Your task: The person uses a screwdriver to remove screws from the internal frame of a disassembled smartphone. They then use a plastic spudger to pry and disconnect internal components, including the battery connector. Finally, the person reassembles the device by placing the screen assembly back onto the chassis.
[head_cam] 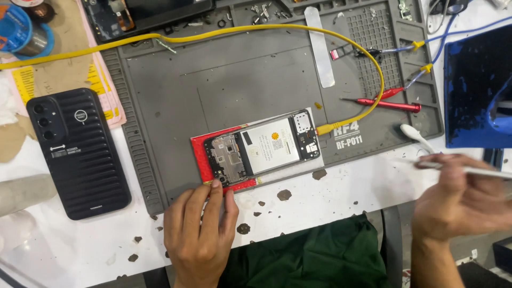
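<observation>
An opened phone (264,148) lies face down on a red pad (200,154), its battery and circuit board exposed. A yellow cable (368,58) is plugged into its right end. My left hand (200,232) rests on the mat's front edge, fingertips touching the phone's lower left corner. My right hand (461,200) hovers off the table's right side, blurred, closed on a thin white tool (480,170).
A grey work mat (229,74) covers the table. A black ribbed phone case (80,152) lies at left. A red-handled screwdriver (392,105) and a white strip (320,48) lie on the mat. A blue stained box (477,88) stands at right.
</observation>
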